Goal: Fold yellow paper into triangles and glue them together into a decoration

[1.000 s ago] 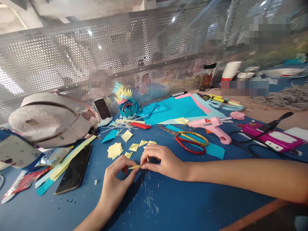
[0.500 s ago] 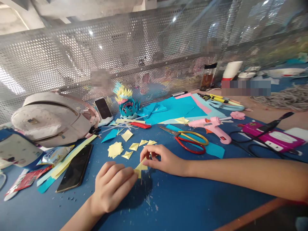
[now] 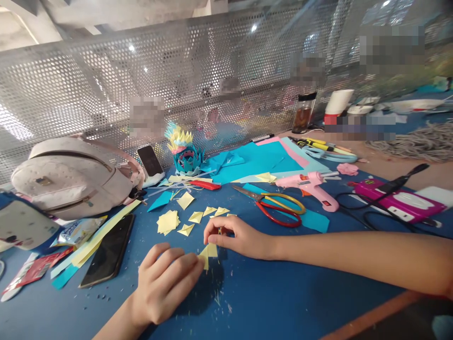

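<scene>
Basically both hands pinch one small yellow paper piece (image 3: pixel 208 252) on the blue table (image 3: pixel 283 302), left hand (image 3: pixel 166 283) fingers closed on its lower edge, right hand (image 3: pixel 235 236) fingertips clamped on top; best crease firmly with edges aligned.

Left hand (image 3: pixel 166 281) knuckles-up, fingers curled, tips pinched together. Right hand (image 3: pixel 235 236) arched, fingertips pressing down, forearm stretched in from the right.
</scene>
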The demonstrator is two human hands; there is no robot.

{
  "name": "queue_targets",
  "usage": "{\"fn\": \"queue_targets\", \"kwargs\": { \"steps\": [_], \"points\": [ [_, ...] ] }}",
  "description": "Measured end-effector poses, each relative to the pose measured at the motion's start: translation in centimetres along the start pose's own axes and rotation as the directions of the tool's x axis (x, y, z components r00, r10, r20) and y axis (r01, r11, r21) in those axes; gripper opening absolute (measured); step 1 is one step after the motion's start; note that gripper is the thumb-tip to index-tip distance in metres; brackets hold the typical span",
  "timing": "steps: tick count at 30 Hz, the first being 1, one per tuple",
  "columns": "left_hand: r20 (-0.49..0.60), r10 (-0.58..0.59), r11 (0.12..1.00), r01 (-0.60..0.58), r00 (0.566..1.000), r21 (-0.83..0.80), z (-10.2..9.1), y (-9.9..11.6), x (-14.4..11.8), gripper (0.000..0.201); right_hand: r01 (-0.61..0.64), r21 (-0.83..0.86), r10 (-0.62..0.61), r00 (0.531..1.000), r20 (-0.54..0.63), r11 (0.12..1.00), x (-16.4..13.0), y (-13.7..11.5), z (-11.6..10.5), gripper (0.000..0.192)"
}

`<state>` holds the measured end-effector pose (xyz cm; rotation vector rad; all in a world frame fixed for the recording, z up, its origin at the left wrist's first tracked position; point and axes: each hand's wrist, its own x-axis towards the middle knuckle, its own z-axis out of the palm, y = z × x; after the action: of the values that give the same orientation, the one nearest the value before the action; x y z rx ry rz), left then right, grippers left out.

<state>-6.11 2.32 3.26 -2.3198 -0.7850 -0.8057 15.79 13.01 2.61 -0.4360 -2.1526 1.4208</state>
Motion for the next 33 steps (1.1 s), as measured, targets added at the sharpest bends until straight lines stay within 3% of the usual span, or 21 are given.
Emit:
{"fn": "queue_targets", "kwargs": {
  "steps": [3, 11, 22, 28, 33],
  "points": [
    [-0.058, 0.003, 1.000, -0.005, 0.998, -0.026, 0.3, 0.2, 0.1, 0.022, 0.010, -0.010, -0.010, 1.000, 0.005, 1.000, 0.0, 0.0, 0.0, 0.024],
    [-0.033, -0.008, 0.998, 0.006, 0.999, -0.059, 0.5, 0.4, -0.2, 0.027, -0.015, -0.021, 0.015, 1.000, 0.025, 1.000, 0.0, 0.2, 0.0, 0.024],
    [0.031, -0.152, 0.967, 0.155, 0.988, -0.200, 1.0, 0.4, -0.3, 0.019, 0.039, -0.119, -0.040, 0.999, -0.013, 0.992, -0.2, 0.2, 0.0, 0.021],
    [0.038, -0.318, 0.901, 0.314, 0.947, -0.300, 1.3, 0.2, 0.1, 0.019, 0.046, -0.129, -0.050, 0.998, -0.030, 0.991, -0.2, 0.1, 0.0, 0.021],
    [0.110, -0.441, 0.821, 0.450, 0.891, -0.352, 1.8, -0.2, 0.3, 0.018, 0.091, -0.155, -0.098, 0.995, -0.036, 0.984, -0.4, 0.2, 0.1, 0.018]
  ]
}}
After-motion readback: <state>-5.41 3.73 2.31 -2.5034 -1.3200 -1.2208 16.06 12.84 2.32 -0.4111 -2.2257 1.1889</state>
